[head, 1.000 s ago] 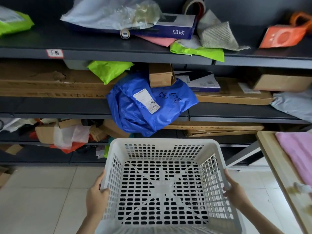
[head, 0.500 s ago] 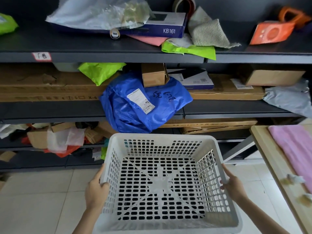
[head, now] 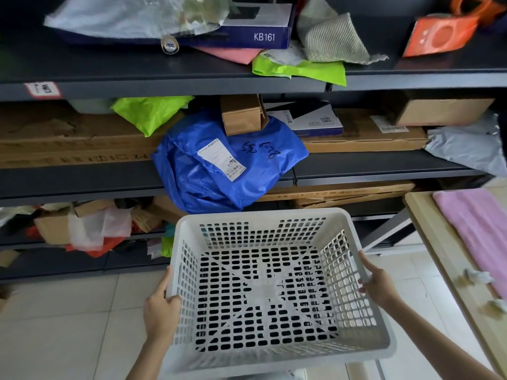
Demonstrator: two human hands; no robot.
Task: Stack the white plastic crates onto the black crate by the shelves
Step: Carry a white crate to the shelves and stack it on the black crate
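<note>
I hold a white perforated plastic crate [head: 263, 216] in front of me, open side up and empty. My left hand [head: 160, 311] grips its left rim, thumb inside the wall. On the right rim sits my right hand [head: 380, 286], fingers wrapped over the edge. Dark shows through the holes of the crate's floor, and I cannot tell whether that is the black crate underneath. No black crate shows clearly anywhere in view.
Dark metal shelves [head: 192, 83] fill the view ahead, cluttered with cardboard boxes, a blue parcel bag [head: 219, 165], green bags and a KB161 box [head: 247, 37]. A wooden table [head: 439, 256] with a pink cloth [head: 477, 226] stands to the right. The floor is pale tile [head: 68, 325].
The white crate has drifted slightly right and a little up in view with both hands on it. The shelves have shifted left and down a bit as my head moved.
</note>
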